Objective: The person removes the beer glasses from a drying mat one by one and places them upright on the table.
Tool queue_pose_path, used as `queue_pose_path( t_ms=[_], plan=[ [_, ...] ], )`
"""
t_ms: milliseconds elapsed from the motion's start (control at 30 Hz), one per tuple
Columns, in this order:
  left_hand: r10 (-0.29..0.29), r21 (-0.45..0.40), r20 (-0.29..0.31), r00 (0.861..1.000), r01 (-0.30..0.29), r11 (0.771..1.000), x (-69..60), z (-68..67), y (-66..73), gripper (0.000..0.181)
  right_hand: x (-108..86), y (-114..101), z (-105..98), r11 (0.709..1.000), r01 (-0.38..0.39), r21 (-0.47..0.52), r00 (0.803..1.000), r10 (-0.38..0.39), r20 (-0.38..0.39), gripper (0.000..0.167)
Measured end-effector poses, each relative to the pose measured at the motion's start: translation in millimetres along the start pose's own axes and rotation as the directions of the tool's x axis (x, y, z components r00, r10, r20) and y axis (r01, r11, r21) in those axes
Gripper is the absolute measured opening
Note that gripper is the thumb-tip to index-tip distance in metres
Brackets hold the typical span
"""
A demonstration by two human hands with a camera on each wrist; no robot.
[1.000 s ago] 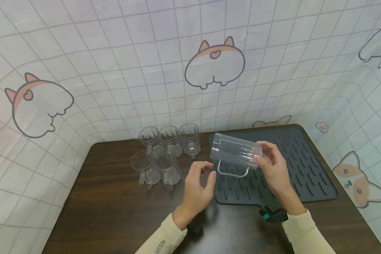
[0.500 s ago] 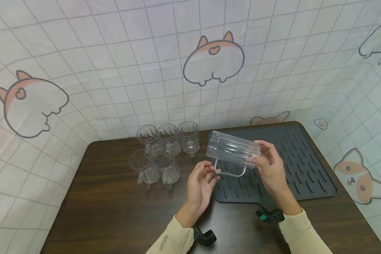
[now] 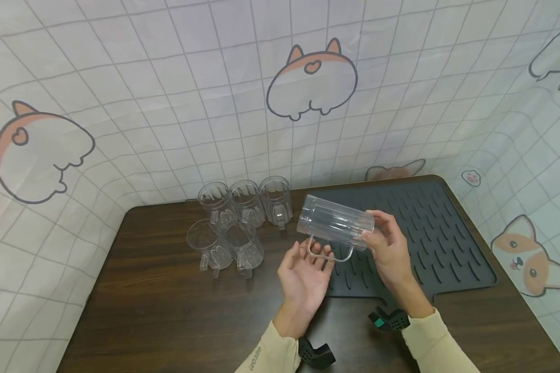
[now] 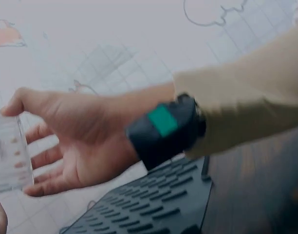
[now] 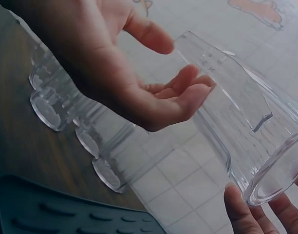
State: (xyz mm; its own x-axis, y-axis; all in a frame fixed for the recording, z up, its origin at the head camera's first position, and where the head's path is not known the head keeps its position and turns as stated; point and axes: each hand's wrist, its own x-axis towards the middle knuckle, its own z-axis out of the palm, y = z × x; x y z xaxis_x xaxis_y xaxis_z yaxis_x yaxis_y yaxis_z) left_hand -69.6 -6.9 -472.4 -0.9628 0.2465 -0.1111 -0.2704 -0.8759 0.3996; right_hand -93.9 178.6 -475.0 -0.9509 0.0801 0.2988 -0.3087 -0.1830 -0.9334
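A clear glass mug [image 3: 336, 220] is held on its side above the drying mat, its handle [image 3: 331, 257] pointing down toward me. My right hand [image 3: 394, 254] grips the mug's right end between thumb and fingers; the left wrist view also shows that right hand [image 4: 85, 131] around the end. My left hand [image 3: 304, 277] is palm up below the mug's left end, its fingers loosely bent by the handle. In the right wrist view the left hand [image 5: 120, 73] has thumb and fingers spread beside the mug [image 5: 232, 92]; whether it touches is unclear.
Several clear mugs [image 3: 247, 199] stand upright in two rows on the dark wooden table [image 3: 158, 311], left of the hands. A dark ribbed drying mat [image 3: 448, 243] covers the table's right side. A white gridded cloth [image 3: 168, 77] hangs behind and at the sides.
The mug and right hand have shifted slightly left. My left hand has turned palm up and moved right, its fingers coming under the mug beside the handle.
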Motion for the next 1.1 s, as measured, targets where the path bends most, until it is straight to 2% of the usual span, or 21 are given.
queue_pose_path(
  t_ms=[233,633,800,933,1100],
  plan=[
    [0.017,-0.071,0.0,1.0,-0.017,0.997,-2.7,6.7,-6.2,0.03,-1.3,-0.1,4.2,1.0,-0.015,-0.004,1.0,0.015,-0.002,0.048],
    [0.023,-0.071,0.061,0.998,-0.018,0.997,-5.5,10.1,-3.8,0.029,1.5,-2.1,4.7,0.999,-0.021,-0.048,0.999,0.022,0.026,0.047],
    [0.029,-0.074,0.101,0.995,-0.021,0.997,-6.9,10.2,0.0,0.028,3.9,-8.5,5.0,0.99,-0.061,-0.128,0.995,0.07,0.069,0.048],
    [0.044,-0.072,0.132,0.99,-0.034,0.997,-7.9,10.4,3.8,0.029,5.3,-16.9,4.2,0.968,-0.097,-0.23,0.989,0.119,0.083,0.049],
    [0.074,-0.03,0.166,0.983,-0.07,0.997,-8.4,12.3,12.3,0.034,6.4,-23.3,-3.0,0.944,-0.09,-0.318,0.987,0.127,0.099,0.051]
  ],
)
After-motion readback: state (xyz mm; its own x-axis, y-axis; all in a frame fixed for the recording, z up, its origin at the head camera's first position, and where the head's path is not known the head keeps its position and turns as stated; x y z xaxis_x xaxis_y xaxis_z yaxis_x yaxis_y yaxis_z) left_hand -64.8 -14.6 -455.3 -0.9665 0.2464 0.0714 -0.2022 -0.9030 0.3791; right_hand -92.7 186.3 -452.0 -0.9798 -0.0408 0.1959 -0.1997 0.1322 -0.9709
